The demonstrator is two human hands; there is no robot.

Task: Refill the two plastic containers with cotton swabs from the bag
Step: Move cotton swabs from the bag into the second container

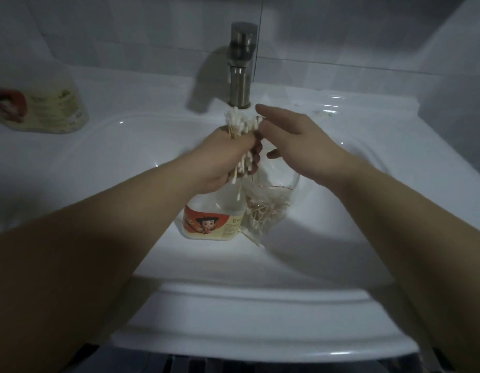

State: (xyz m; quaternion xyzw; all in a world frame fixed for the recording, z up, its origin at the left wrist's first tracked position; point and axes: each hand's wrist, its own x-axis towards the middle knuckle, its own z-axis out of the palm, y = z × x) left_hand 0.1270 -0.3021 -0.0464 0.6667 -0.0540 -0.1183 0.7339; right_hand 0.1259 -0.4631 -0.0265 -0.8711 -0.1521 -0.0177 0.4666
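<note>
My left hand (222, 157) grips a thick bundle of cotton swabs (240, 122) over the white sink (126, 146), their white tips fanning out above my fist. My right hand (295, 141) is beside the bundle with straight fingers touching its top. Below the hands stands a clear plastic container (209, 216) with a cartoon label, its opening hidden behind my left hand. Against its right side leans a clear bag (268, 205) holding several loose swabs. A second container (49, 109) with a red lid lies on the sink ledge at the far left.
A steel faucet (241, 65) rises just behind the bundle. A few loose swabs (323, 113) lie on the ledge at the back right, and one (253, 239) lies in the basin by the bag. White tiled wall behind.
</note>
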